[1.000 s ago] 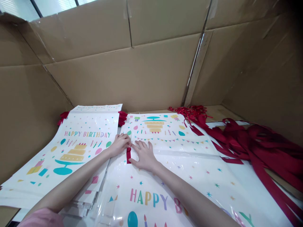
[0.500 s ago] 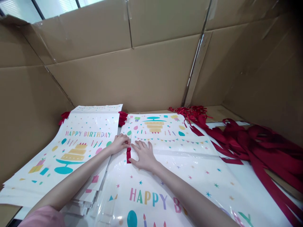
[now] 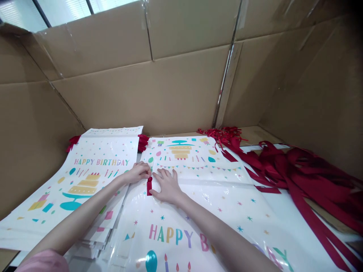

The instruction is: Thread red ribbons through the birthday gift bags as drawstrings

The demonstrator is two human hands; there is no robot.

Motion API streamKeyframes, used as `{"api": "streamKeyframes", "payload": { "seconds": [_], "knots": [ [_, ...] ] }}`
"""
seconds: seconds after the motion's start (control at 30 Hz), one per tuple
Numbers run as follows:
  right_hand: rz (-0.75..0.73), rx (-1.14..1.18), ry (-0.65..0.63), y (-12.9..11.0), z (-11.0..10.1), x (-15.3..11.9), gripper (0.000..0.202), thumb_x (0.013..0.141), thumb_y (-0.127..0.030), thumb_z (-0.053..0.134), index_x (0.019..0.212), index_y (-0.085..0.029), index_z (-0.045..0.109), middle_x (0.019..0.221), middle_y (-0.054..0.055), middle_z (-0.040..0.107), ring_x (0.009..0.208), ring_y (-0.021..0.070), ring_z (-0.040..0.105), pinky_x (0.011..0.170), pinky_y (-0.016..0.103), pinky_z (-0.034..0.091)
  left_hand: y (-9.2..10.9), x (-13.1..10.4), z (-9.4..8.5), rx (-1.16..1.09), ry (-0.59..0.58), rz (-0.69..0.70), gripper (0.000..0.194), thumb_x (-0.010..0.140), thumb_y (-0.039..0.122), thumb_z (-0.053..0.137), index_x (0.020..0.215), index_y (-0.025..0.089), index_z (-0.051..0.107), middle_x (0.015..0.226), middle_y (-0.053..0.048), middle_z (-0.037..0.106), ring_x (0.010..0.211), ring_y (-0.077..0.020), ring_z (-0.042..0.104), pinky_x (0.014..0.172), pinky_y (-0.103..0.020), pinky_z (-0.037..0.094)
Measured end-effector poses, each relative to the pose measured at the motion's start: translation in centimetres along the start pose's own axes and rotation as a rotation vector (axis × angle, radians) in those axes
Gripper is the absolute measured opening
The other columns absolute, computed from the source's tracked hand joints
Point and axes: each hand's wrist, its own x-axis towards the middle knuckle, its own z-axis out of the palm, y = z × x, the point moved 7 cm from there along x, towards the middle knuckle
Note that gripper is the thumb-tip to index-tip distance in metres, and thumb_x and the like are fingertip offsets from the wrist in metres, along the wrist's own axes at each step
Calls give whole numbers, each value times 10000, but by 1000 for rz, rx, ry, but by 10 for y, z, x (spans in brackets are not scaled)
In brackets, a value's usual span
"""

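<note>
A printed white plastic bag (image 3: 198, 211) with "HAPPY" lettering, stars and an upside-down cake at its folded top lies flat in front of me. A short dark red ribbon (image 3: 149, 187) hangs at the left end of its fold. My left hand (image 3: 138, 173) pinches at the ribbon's upper end, fingers curled together; its fingertips hide part of the ribbon. Beside it, my right hand (image 3: 168, 186) rests on the bag with fingers spread, its thumb close to the ribbon.
To the left lies a stack of "HAPPY BIRTHDAY" bags (image 3: 104, 149) with red ribbon bunches at both sides. Loose wide red ribbons (image 3: 295, 170) are heaped at the right, and thin curled red strands (image 3: 224, 133) at the back. Tall cardboard walls (image 3: 181, 94) enclose the work surface.
The whole scene has shifted slightly left in view. Both hands keep nearly the same pose at the ribbon.
</note>
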Motion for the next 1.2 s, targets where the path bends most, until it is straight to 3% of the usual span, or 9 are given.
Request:
{"api": "streamKeyframes", "payload": {
  "seconds": [0.2, 0.43, 0.57, 0.7, 1.03, 1.2],
  "knots": [
    [-3, 3, -14, 0, 0, 0, 635, 802, -607, 417, 1311, -229, 437, 1378, 131, 393, 1276, 287, 280, 1027, 565, 75, 7, 6, -3, 116, -24, 18, 112, 799, 147, 499, 769, 196, 595, 873, -15, 599, 937, -213, 474, 823, -331, 280],
    [3, 2, -37, 1, 1, 1, 640, 808, -593, 420, 1326, -217, 413, 1391, 133, 375, 1285, 290, 265, 1030, 565, 70, 15, -10, -14, 28, 102, 4, 177, 882, 302, 468, 976, 216, 591, 1016, -39, 600, 984, -215, 498, 905, -363, 277],
    [13, 38, -22, 2, 2, 2, 694, 776, -572, 477, 1338, -178, 370, 1364, 143, 401, 1268, 289, 290, 1034, 566, 69, 27, -21, -9, -1, 88, 34, 399, 835, 389, 550, 1201, 239, 496, 1191, -65, 549, 1107, -246, 462, 970, -386, 262],
    [32, 93, 15, 3, 2, 2, 745, 755, -570, 497, 1343, -138, 346, 1315, 167, 443, 1232, 295, 337, 1039, 561, 73, 27, -25, 3, -13, 29, 26, 645, 809, 347, 574, 1382, 250, 293, 1365, -86, 430, 1229, -264, 385, 1017, -405, 245],
    [11, 87, 48, 1, 1, 2, 726, 751, -562, 516, 1318, -133, 370, 1283, 160, 462, 1211, 288, 351, 1038, 558, 86, 26, -31, 11, 35, 42, 20, 679, 824, 344, 528, 1425, 256, 226, 1361, -98, 423, 1244, -273, 365, 1069, -496, 173],
    [-6, 69, 20, -12, 10, 6, 713, 764, -557, 510, 1335, -159, 355, 1298, 159, 443, 1226, 296, 330, 1033, 560, 90, 25, -43, 10, 55, 24, -12, 709, 819, 343, 534, 1435, 249, 196, 1371, -105, 415, 1277, -301, 311, 1062, -578, 95]
  ]
}}
